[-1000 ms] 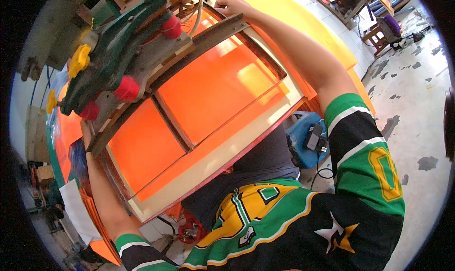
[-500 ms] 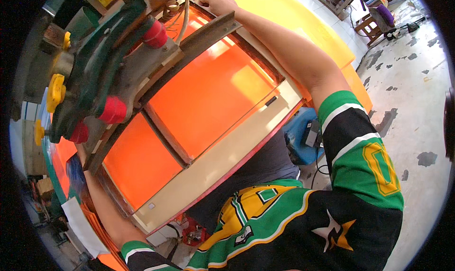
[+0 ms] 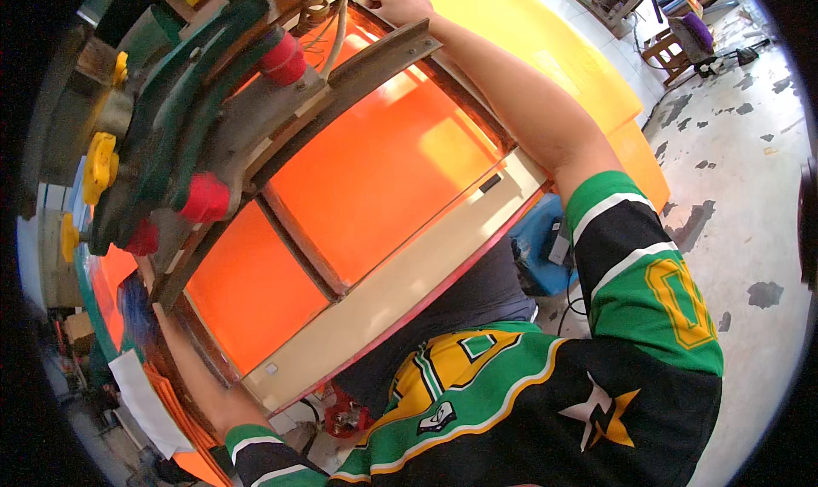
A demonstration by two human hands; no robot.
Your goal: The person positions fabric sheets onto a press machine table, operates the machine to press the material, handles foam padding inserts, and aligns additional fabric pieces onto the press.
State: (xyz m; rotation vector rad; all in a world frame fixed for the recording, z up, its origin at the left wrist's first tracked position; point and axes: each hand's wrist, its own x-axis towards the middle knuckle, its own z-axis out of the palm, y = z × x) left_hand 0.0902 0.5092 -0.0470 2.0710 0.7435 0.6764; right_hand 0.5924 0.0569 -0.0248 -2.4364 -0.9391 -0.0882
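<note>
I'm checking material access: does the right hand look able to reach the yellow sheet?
Probably yes: the right hand appears right beside the yellow sheet, with nothing visible between them.

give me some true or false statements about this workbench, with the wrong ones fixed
1. The right hand is beyond the metal bar. True.
2. The large sheet seen through the frame is blue. False: the large sheet is orange.
3. A crossbar divides the frame. True.
4. The yellow sheet lies left of the frame. False: the yellow sheet is on the right.
5. The right sleeve is plain white. False: it has green, black and white bands.
</note>
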